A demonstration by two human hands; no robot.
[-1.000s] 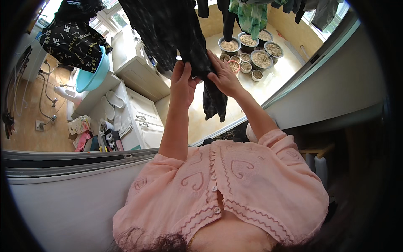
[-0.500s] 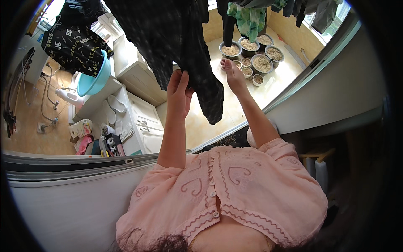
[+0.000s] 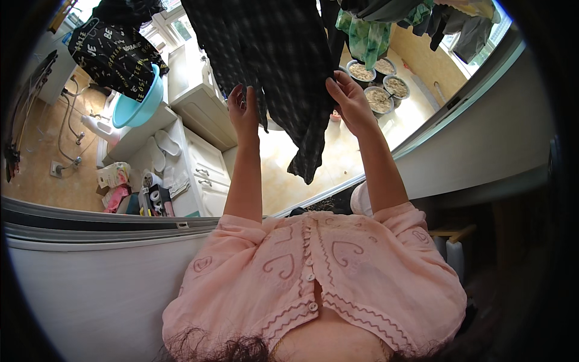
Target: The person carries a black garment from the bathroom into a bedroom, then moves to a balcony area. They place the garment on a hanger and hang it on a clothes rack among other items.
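A black checked garment (image 3: 283,78) hangs down in front of me, its top cut off by the upper edge of the view. My right hand (image 3: 353,104) pinches the garment's right edge between thumb and fingers. Beside the left part of the cloth, my left hand (image 3: 243,111) is raised with its thumb and fingers apart, and nothing shows between them. One lower part of the garment tapers to a loose end below and between my hands.
More clothes, among them a green patterned piece (image 3: 365,39), hang at the upper right. Several bowls of grainy stuff (image 3: 379,99) stand on the floor beyond. At left are a light-blue basin (image 3: 140,108), a black printed cloth (image 3: 111,57), white slippers (image 3: 158,154) and a cabinet (image 3: 205,157).
My right hand has moved up and come to the garment's right edge, taking hold of it. My left hand has let go and opened. The garment has spread wider to the right.
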